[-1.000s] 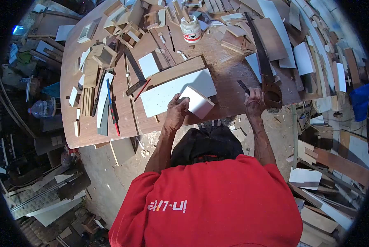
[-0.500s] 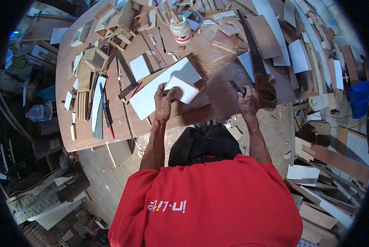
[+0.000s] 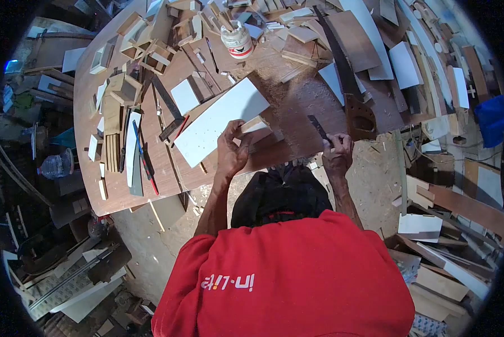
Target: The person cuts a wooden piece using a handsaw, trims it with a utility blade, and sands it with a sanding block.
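My left hand (image 3: 232, 147) is closed around a small white-faced wooden block (image 3: 256, 130), which is tilted so that its bare wood edge shows. Under and behind the block lies a larger white board (image 3: 224, 121) on the workbench (image 3: 302, 118). In my right hand (image 3: 338, 154) is a narrow dark flat strip (image 3: 318, 127), perhaps a file or blade, pointing away to the upper left. The fingers hide its near end. A handsaw (image 3: 350, 84) lies just right of that hand, its wooden handle towards me.
A white glue tub (image 3: 237, 44) holding sticks stands at the back. On the left lie a try square (image 3: 168, 104), a red pencil (image 3: 180, 127), a blue pen-like tool (image 3: 139, 146) and small wooden boxes (image 3: 157, 59). Offcuts (image 3: 420, 226) are piled at the right.
My left hand has turned the block from showing its white face to showing its edge, and shifted slightly right and nearer. My right hand still holds the dark strip, slightly lower.
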The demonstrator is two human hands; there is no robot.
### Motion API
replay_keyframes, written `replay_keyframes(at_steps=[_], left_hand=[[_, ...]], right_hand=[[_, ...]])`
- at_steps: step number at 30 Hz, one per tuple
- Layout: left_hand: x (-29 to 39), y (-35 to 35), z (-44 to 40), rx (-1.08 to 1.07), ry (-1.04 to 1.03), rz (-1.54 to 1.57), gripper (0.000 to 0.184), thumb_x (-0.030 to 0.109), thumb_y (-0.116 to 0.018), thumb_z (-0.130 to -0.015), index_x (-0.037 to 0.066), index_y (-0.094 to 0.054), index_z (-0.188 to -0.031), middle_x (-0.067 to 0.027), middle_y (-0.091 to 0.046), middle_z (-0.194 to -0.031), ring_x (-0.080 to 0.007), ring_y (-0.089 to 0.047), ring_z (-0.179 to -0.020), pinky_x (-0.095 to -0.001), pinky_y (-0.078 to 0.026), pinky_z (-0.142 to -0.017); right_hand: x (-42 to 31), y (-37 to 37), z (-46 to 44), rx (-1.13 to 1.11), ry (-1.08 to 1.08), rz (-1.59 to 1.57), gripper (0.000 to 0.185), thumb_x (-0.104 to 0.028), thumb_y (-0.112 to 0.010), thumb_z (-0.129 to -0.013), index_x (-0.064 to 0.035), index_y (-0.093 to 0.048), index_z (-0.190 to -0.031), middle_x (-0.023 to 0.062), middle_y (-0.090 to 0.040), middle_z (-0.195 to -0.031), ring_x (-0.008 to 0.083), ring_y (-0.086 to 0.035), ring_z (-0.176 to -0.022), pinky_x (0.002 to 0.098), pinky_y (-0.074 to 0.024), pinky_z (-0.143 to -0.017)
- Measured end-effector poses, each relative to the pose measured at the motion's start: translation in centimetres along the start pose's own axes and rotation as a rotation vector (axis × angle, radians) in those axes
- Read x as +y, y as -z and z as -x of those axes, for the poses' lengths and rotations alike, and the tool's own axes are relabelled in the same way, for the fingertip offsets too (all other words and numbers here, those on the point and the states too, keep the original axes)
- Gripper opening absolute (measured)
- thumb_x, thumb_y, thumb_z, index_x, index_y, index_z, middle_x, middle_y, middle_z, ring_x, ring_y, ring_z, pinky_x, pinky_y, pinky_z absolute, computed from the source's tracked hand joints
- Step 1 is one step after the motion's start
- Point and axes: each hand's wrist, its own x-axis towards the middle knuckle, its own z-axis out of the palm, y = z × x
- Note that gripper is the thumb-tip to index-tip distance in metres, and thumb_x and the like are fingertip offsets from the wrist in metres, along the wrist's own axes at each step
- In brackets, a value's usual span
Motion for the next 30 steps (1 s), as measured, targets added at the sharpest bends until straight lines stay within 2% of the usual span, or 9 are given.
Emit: replay_keyframes(at_steps=[10, 15, 17, 19, 21, 23, 25, 27, 30], left_hand=[[1.1, 0.2, 0.2, -0.107, -0.095, -0.157, 0.030, -0.001, -0.067, -0.078, 0.002, -0.058, -0.106, -0.0154, -0.065, -0.099, -0.0292, -0.066, -0.093, -0.0368, -0.052, -0.081], [2.2, 0.2, 0.2, -0.189, -0.183, -0.331, 0.030, -0.001, -0.066, -0.077, 0.002, -0.058, -0.106, -0.0162, -0.064, -0.102, -0.0357, -0.064, -0.095, -0.0408, -0.052, -0.077], [2.2, 0.2, 0.0, -0.224, -0.199, -0.381, 0.031, 0.001, -0.066, -0.078, 0.002, -0.058, -0.108, -0.0163, -0.064, -0.103, -0.0359, -0.065, -0.096, -0.0417, -0.052, -0.078], [2.5, 0.0, -0.1, -0.258, -0.212, -0.434, 0.032, 0.003, -0.067, -0.078, 0.002, -0.058, -0.109, -0.0164, -0.064, -0.104, -0.0360, -0.065, -0.097, -0.0427, -0.052, -0.079], [2.8, -0.3, -0.3, -0.243, -0.141, -0.466, 0.034, 0.007, -0.067, -0.079, 0.003, -0.059, -0.111, -0.0181, -0.065, -0.106, -0.0367, -0.065, -0.095, -0.0435, -0.053, -0.079], [3.1, -0.3, -0.4, -0.238, -0.162, -0.458, 0.034, 0.008, -0.067, -0.079, 0.003, -0.060, -0.112, -0.0184, -0.066, -0.106, -0.0370, -0.066, -0.094, -0.0438, -0.053, -0.079], [3.0, -0.5, -0.5, -0.231, -0.183, -0.445, 0.034, 0.009, -0.067, -0.079, 0.004, -0.061, -0.112, -0.0186, -0.066, -0.107, -0.0372, -0.066, -0.093, -0.0441, -0.053, -0.080], [2.4, -0.5, -0.8, -0.248, -0.207, -0.523, 0.030, 0.015, -0.066, -0.080, 0.008, -0.059, -0.108, -0.0148, -0.066, -0.102, -0.0378, -0.065, -0.086, -0.0472, -0.051, -0.071], [2.1, -0.7, -0.9, -0.285, -0.145, -0.506, 0.027, 0.016, -0.066, -0.080, 0.007, -0.060, -0.104, -0.0162, -0.067, -0.097, -0.0386, -0.064, -0.086, -0.0477, -0.050, -0.071]], right_hand=[[-0.7, -0.1, 1.9, 0.010, -0.252, -0.014, 0.018, -0.012, -0.066, -0.079, -0.0037, -0.065, -0.095, 0.0144, -0.057, -0.099, 0.0319, -0.053, -0.100, 0.0426, -0.0432, -0.087], [-0.3, -0.7, 2.4, -0.068, -0.406, -0.224, 0.017, -0.011, -0.063, -0.082, -0.0024, -0.063, -0.096, 0.0159, -0.059, -0.095, 0.0342, -0.058, -0.093, 0.0426, -0.0464, -0.081], [-0.9, -0.2, 2.5, -0.050, -0.386, -0.208, 0.019, -0.014, -0.062, -0.083, -0.0015, -0.063, -0.098, 0.0166, -0.060, -0.095, 0.0360, -0.060, -0.089, 0.0440, -0.0472, -0.079], [-0.7, -0.4, 2.7, -0.042, -0.167, -0.152, 0.022, -0.015, -0.061, -0.083, -0.0012, -0.063, -0.100, 0.0181, -0.061, -0.092, 0.0377, -0.061, -0.087, 0.0452, -0.0478, -0.077], [-1.7, -0.4, 2.8, -0.080, -0.217, -0.261, 0.024, -0.016, -0.060, -0.083, -0.0009, -0.064, -0.101, 0.0200, -0.063, -0.089, 0.0389, -0.062, -0.086, 0.0464, -0.0484, -0.076], [-3.7, -0.4, 2.8, -0.081, -0.077, -0.483, 0.022, -0.017, -0.059, -0.085, -0.0007, -0.063, -0.100, 0.0204, -0.062, -0.089, 0.0397, -0.062, -0.085, 0.0465, -0.0490, -0.075], [-6.8, 0.0, 2.8, -0.119, -0.067, -0.502, 0.021, -0.016, -0.059, -0.086, -0.0011, -0.063, -0.101, 0.0199, -0.061, -0.091, 0.0395, -0.063, -0.084, 0.0458, -0.0496, -0.074], [-9.1, 0.1, 2.6, -0.156, -0.054, -0.524, 0.020, -0.016, -0.059, -0.088, -0.0014, -0.062, -0.101, 0.0195, -0.061, -0.094, 0.0393, -0.063, -0.083, 0.0451, -0.0501, -0.073], [-11.0, 0.2, 2.5, -0.101, 0.111, -0.480, 0.025, -0.007, -0.059, -0.086, -0.0012, -0.059, -0.110, 0.0173, -0.059, -0.091, 0.0386, -0.061, -0.080, 0.0456, -0.0495, -0.068]])
